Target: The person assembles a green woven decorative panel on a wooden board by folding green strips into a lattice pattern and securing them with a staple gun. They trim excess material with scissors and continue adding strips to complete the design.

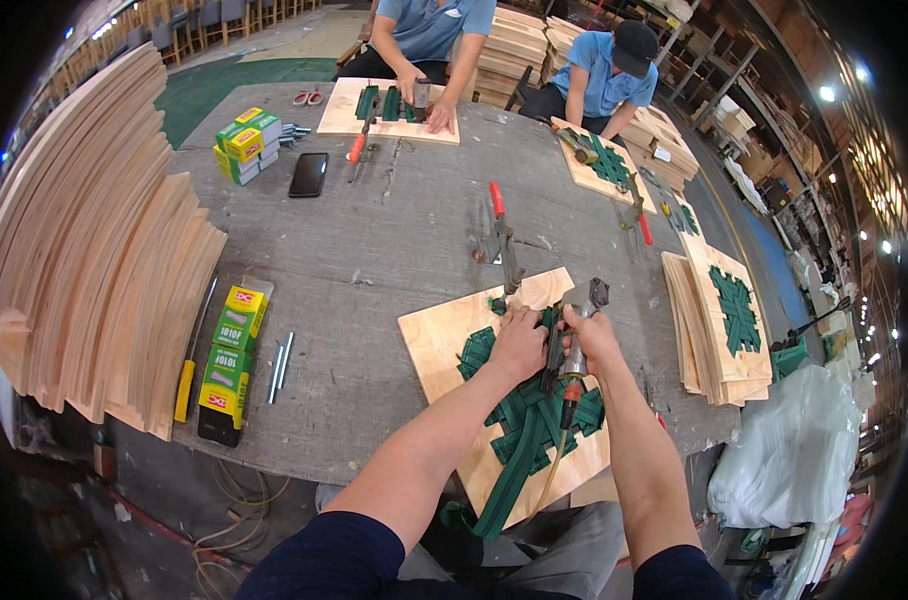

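Note:
A plywood board (434,335) lies tilted at the table's near edge, with dark green webbing (536,415) woven across it and one long strap hanging past its front edge. My right hand (596,340) is closed round the grip of a pneumatic staple gun (574,367), whose air hose runs down toward me. The gun's black magazine rests against the webbing. Close to its left, my left hand (519,345) presses the webbing on the board, fingers curled and partly hidden. Just beyond that hand, a red-handled toggle clamp (509,262) bears on the board's far edge.
Staple boxes (232,345), a yellow-handled screwdriver (185,390) and metal staple strips (282,367) lie left, beside tall stacked plywood (104,270). A phone (309,175) is farther off. Finished boards (719,330) stack at right. Two co-workers (434,40) sit across the table.

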